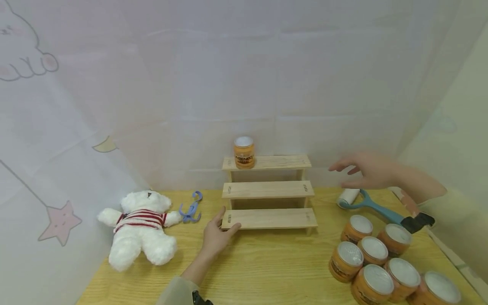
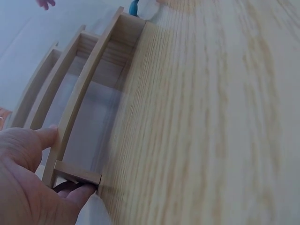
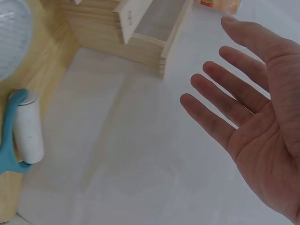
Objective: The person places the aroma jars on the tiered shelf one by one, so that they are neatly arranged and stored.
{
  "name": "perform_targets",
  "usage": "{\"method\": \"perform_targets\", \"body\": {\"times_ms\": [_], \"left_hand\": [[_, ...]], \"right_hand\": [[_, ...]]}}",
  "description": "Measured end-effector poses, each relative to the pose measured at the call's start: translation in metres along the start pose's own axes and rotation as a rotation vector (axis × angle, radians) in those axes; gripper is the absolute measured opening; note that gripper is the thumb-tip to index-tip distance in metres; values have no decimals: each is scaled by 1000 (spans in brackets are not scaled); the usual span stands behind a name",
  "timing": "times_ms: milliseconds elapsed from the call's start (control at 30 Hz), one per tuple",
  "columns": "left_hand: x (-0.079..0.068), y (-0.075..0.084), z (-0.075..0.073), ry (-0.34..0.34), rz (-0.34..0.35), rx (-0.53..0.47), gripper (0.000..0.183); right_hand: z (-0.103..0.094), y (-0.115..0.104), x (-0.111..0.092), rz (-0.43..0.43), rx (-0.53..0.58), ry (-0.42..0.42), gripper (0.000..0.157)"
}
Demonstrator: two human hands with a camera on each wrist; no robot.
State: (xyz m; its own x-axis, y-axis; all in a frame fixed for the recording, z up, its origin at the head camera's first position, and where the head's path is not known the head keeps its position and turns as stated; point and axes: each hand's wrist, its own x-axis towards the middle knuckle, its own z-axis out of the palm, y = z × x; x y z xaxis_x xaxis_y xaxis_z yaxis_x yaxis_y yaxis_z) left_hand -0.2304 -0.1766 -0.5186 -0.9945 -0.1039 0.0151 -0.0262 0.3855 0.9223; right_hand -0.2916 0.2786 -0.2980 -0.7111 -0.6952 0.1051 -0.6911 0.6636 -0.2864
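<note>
Shelf (image 1: 274,189) bears orange can (image 1: 244,152), dark lettering (image 1: 244,158) blurred.

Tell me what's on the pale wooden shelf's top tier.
A cylindrical, pale-lidded orange can stands left of centre. The spot directly beneath it is covered.

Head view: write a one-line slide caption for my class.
The left hand holds a three-tier wooden stand with one can on its top shelf, while the right hand hovers empty.

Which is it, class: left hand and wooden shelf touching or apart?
Touching: the left wrist view shows the left hand gripping the wooden shelf at one end, its thumb against the wood.
</note>
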Motion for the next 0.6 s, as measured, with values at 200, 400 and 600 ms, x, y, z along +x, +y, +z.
{"method": "perform_targets", "body": {"times_ms": [200,400,600], "left_hand": [[3,2,1,7,-1,0,91],[5,4,3,2,2,9,91],[4,6,5,-6,8,7,89]], "right_hand": [[13,10,-18,35,12,-34,46],[26,19,-36,-2,23,-16,48],[43,30,-52,43,100,-63,48]]}}
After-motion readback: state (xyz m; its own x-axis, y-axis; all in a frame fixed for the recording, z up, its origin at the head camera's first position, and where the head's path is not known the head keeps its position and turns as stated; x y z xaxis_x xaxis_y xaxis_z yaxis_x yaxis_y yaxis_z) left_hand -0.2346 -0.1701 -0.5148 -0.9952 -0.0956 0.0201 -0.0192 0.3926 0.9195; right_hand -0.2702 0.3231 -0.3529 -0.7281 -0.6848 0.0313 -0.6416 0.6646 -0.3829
